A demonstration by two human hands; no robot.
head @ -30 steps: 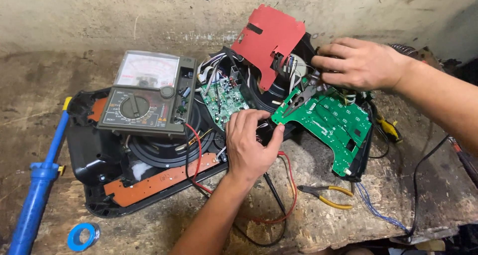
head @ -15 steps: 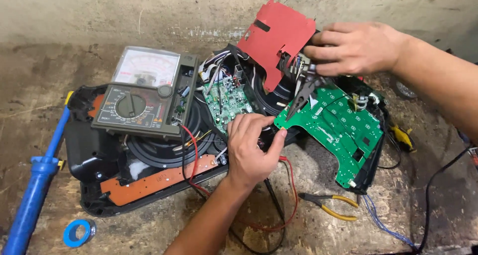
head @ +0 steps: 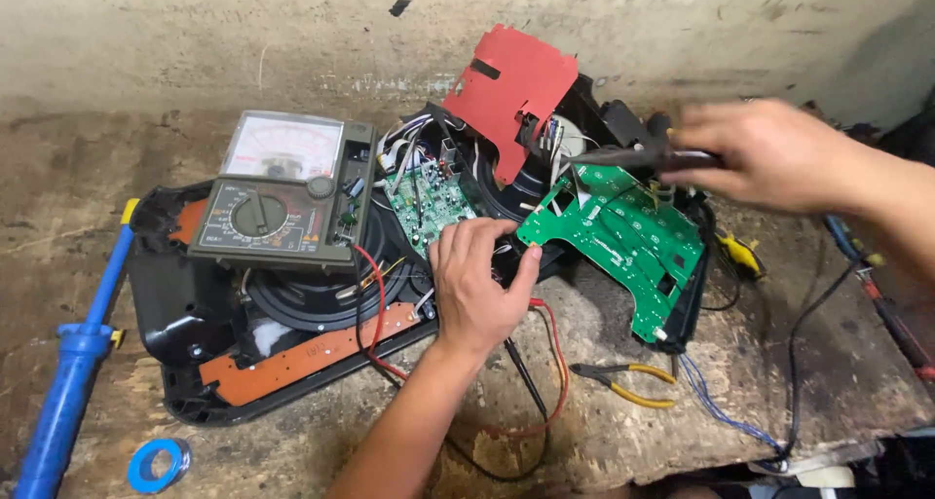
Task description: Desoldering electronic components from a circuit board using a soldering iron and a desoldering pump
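Head view: one moment at a scuffed, stained workbench (head: 682, 431), both of the person's hands over an opened appliance.
Left hand (head: 477, 285): palm down, fingers curled tight on something small and dark at the lower left corner of the green board; what it grips is hidden under the fingers.
Right hand (head: 769, 153): blurred, closed around the handle of a dark slim tool (head: 623, 155) whose tip points leftward over the top edge of the green board.
Green circuit board (head: 618, 236): large, bright green, irregular in outline, tilted, with pale printed tracks and small parts on its face; it lies between the two grips, touching the left fingers and just under the tool tip.
Small circuit board (head: 429, 199): green, crowded with components and white wires, just above the left hand.
Red sheet (head: 511, 90): stiff cut-out panel, standing up beyond the left hand, beside the tool tip.
Black housing (head: 185, 314): opened shell with an orange strip along its base, left of the left hand.
Analogue multimeter (head: 282, 192): grey-green, dial and needle scale, resting on the housing; its red lead (head: 555, 363) loops past the left wrist.
Pliers (head: 623, 382): yellow-handled, near the left forearm, below the green board.
Blue suction tool (head: 73, 372): far left, well apart from both grips.
Blue tape roll (head: 156, 465): beside it, at the bench edge.
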